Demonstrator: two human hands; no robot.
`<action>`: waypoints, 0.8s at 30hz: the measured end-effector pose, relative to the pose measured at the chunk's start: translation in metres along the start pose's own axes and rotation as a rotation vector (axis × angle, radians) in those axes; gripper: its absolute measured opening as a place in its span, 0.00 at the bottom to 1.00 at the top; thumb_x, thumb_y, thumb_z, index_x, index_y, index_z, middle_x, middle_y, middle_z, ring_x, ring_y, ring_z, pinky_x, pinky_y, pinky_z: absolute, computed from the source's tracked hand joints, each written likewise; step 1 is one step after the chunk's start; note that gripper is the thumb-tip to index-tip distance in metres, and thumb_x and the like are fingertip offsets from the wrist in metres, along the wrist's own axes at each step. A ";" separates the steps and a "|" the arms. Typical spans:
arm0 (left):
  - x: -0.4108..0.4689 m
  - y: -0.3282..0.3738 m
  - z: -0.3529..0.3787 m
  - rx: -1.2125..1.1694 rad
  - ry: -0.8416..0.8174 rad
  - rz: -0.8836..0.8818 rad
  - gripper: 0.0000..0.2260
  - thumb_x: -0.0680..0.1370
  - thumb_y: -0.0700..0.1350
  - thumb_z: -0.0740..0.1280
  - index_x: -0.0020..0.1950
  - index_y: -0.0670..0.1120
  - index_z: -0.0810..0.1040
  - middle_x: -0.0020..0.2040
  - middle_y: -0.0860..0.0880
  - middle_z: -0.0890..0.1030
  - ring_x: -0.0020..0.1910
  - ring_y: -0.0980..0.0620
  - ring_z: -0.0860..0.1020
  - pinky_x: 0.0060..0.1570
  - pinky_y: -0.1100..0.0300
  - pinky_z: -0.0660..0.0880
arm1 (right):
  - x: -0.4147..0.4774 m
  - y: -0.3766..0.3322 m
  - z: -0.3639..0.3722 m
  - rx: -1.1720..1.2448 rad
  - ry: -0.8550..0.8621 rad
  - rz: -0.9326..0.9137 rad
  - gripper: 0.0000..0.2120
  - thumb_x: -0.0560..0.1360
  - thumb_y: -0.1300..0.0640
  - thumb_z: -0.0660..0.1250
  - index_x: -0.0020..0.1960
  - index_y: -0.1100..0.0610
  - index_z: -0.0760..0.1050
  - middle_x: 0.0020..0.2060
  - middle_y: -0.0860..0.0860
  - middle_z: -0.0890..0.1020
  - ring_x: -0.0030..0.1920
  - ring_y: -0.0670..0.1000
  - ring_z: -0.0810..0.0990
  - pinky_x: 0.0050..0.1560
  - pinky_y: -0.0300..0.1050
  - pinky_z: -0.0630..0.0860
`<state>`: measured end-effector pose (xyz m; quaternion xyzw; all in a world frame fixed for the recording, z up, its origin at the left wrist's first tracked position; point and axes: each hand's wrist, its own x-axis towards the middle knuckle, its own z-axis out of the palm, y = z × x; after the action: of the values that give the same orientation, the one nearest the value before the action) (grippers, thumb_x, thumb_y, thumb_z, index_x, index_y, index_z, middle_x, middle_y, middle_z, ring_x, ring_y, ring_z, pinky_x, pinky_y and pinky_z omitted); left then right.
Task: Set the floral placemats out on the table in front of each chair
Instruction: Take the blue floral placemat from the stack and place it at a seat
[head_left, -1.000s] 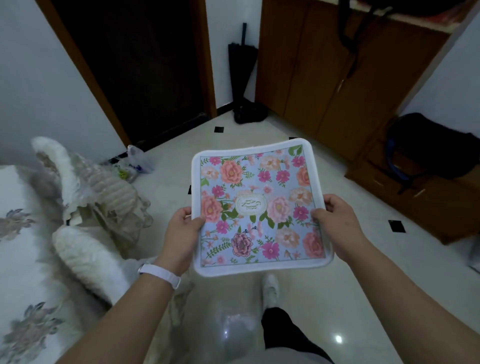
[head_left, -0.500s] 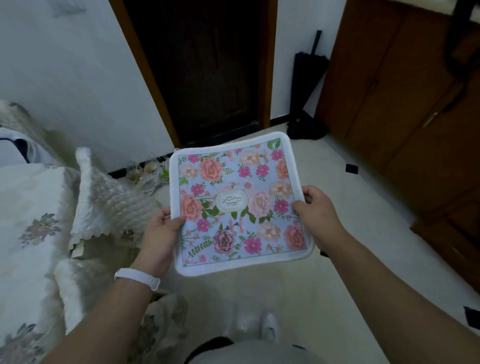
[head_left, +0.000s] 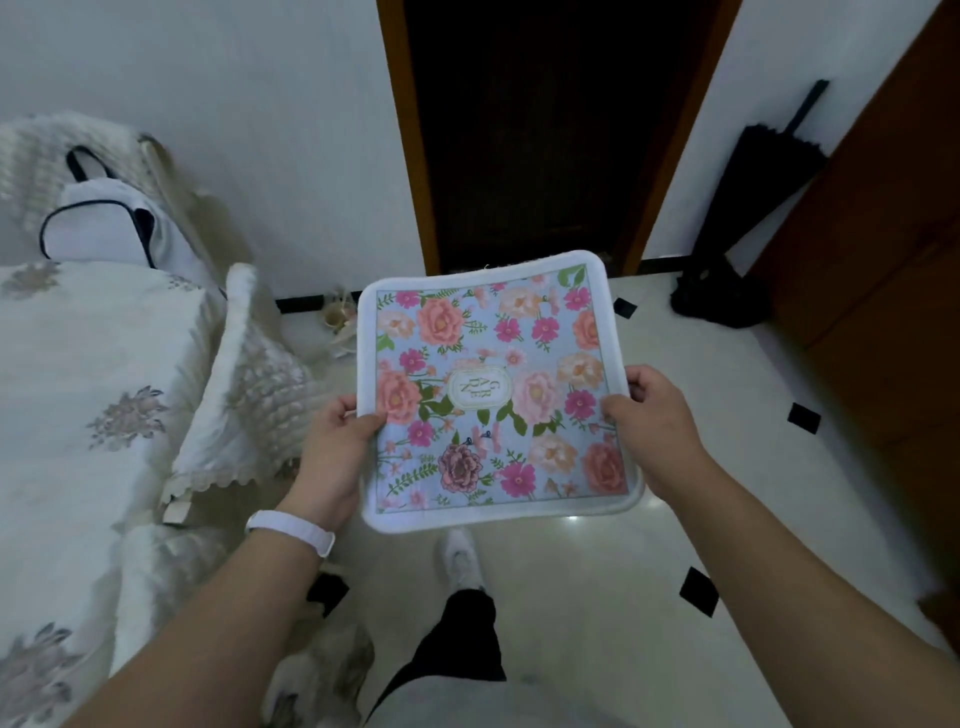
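Observation:
I hold a square floral placemat (head_left: 493, 389), light blue with pink and peach flowers and a white border, flat in front of me above the floor. My left hand (head_left: 335, 457) grips its left edge, thumb on top. My right hand (head_left: 657, 426) grips its right edge the same way. A white band sits on my left wrist. At the left is the table (head_left: 78, 395), draped in a white embroidered cloth.
A chair (head_left: 254, 395) with a white lace cover stands by the table's corner. A white bag (head_left: 104, 223) lies at the far left. Ahead is a dark doorway (head_left: 545, 130); a black folded umbrella (head_left: 737, 197) leans by a wooden cabinet (head_left: 883, 260). My shoe (head_left: 460, 556) is on pale tiles.
The view has swung left: the doorway now sits straight ahead and more of the table shows. Both hands keep the same grip on the placemat.

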<state>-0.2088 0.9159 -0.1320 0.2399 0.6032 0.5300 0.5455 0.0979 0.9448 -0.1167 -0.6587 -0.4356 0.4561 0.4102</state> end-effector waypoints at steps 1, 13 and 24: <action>0.014 0.002 0.002 -0.004 0.007 -0.009 0.04 0.78 0.36 0.66 0.50 0.43 0.73 0.46 0.38 0.85 0.44 0.37 0.85 0.40 0.45 0.83 | 0.014 -0.003 0.006 -0.009 0.001 0.000 0.10 0.74 0.63 0.65 0.45 0.47 0.77 0.39 0.45 0.85 0.36 0.46 0.85 0.32 0.42 0.80; 0.194 0.073 0.019 -0.049 0.050 0.024 0.04 0.78 0.36 0.66 0.51 0.42 0.74 0.38 0.45 0.86 0.36 0.44 0.85 0.31 0.55 0.81 | 0.187 -0.086 0.095 -0.082 -0.019 -0.043 0.09 0.75 0.60 0.65 0.46 0.45 0.77 0.41 0.44 0.85 0.37 0.43 0.85 0.30 0.38 0.79; 0.301 0.151 -0.003 -0.190 0.144 0.137 0.04 0.77 0.34 0.66 0.49 0.42 0.73 0.39 0.45 0.86 0.37 0.45 0.85 0.33 0.54 0.81 | 0.319 -0.161 0.184 -0.083 -0.180 -0.140 0.10 0.75 0.58 0.66 0.43 0.42 0.76 0.40 0.40 0.85 0.39 0.45 0.86 0.33 0.43 0.82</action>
<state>-0.3422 1.2244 -0.1181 0.1889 0.5702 0.6367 0.4836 -0.0456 1.3194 -0.0885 -0.5996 -0.5342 0.4650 0.3726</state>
